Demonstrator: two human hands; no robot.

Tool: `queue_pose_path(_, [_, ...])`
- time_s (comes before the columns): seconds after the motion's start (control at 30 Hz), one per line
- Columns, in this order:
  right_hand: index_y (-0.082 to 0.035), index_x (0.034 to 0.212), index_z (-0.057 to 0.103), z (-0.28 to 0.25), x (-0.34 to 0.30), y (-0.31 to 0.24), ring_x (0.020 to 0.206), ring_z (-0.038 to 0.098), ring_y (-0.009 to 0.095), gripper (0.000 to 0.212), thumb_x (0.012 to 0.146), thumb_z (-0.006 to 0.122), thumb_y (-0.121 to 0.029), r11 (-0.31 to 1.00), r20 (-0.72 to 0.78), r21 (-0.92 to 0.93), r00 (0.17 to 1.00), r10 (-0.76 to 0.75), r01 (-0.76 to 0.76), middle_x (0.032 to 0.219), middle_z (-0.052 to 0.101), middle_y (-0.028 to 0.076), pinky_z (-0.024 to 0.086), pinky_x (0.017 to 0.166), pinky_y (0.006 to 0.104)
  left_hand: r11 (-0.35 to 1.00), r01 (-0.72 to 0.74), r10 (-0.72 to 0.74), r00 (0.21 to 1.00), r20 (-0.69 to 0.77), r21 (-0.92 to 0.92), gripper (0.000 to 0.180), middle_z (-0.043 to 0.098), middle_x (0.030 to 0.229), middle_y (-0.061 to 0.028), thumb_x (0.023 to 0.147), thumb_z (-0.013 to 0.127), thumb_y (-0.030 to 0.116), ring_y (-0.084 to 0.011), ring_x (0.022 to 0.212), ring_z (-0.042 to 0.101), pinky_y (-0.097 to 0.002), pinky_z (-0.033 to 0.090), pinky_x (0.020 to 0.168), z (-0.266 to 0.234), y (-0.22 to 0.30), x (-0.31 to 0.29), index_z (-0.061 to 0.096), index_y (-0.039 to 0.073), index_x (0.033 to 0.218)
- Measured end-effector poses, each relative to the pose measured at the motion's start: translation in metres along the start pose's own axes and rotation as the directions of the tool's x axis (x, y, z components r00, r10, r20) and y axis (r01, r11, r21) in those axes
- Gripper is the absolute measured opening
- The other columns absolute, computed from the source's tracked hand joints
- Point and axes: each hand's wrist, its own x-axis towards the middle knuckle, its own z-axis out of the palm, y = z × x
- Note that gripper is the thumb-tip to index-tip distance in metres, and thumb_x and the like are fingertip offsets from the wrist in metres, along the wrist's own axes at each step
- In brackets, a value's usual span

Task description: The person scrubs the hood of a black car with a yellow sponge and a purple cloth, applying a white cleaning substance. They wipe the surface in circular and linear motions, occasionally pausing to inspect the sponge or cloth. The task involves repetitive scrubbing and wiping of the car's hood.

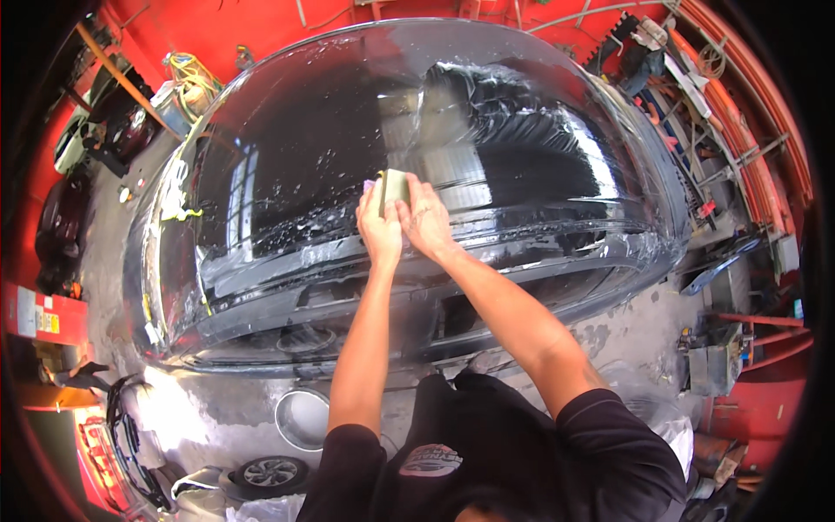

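Note:
Both my hands are on a pale yellow-green rectangular block (pixel 396 185) over the near part of a glossy black car roof (pixel 296 148). My left hand (pixel 379 231) grips the block's left side, its fingers pointing away from me. My right hand (pixel 425 217) is closed along the other side. A small purple patch shows beside the left fingers; I cannot make out what it is. Whitish spots and streaks mark the roof around the hands. Crumpled clear plastic film (pixel 513 104) lies over the far right part, and more covers the car's edges.
A round pale basin (pixel 303 419) is on the floor left of my body, with a wheel (pixel 275 471) beyond it. Metal parts and red beams (pixel 739 104) crowd the right side. A grey metal box (pixel 716 370) stands at the lower right. Other dark cars (pixel 65 226) are at the left.

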Motion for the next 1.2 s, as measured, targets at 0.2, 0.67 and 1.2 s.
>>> queue_pose_path(0.2, [0.013, 0.156, 0.044, 0.006, 0.025, 0.060, 0.116, 0.071, 0.029, 0.070, 0.098, 0.068, -0.017, 0.946, 0.114, 0.305, 0.990, 0.081, -0.113, 0.129, 0.072, 0.030, 0.055, 0.101, 0.0359, 0.996, 0.027, -0.028, 1.000, -0.010, -0.087, 0.046, 0.064, 0.146, -0.0219, 0.098, 0.070, 0.000, -0.0347, 0.138, 0.060, -0.0412, 0.046, 0.117, 0.018, 0.016, -0.007, 0.064, -0.002, 0.144])
queue_pose_path(0.67, [-0.005, 0.165, 0.042, -0.057, 0.008, 0.014, 0.140, 0.057, 0.035, 0.071, 0.098, 0.065, -0.011, 0.882, 0.233, 0.445, 0.971, 0.053, -0.155, 0.153, 0.057, 0.025, 0.044, 0.117, 0.0397, 0.617, 0.397, -0.359, 0.910, 0.206, -0.680, 0.028, 0.074, 0.111, -0.0045, 0.104, 0.069, 0.007, -0.0088, 0.097, 0.066, -0.0267, 0.055, 0.084, 0.013, 0.040, -0.008, 0.071, -0.005, 0.129])
queue_pose_path(1.2, [-0.003, 0.137, 0.064, -0.106, -0.023, 0.073, 0.101, 0.070, 0.015, 0.040, 0.104, 0.064, -0.026, 0.479, 0.274, 0.808, 0.939, 0.210, -0.343, 0.118, 0.072, 0.007, 0.059, 0.088, 0.0349, 0.416, 0.332, -0.416, 0.897, 0.148, -0.846, 0.037, 0.069, 0.138, -0.0136, 0.108, 0.054, 0.002, -0.0256, 0.128, 0.067, -0.0424, 0.056, 0.109, 0.001, 0.080, -0.042, 0.059, -0.002, 0.144])
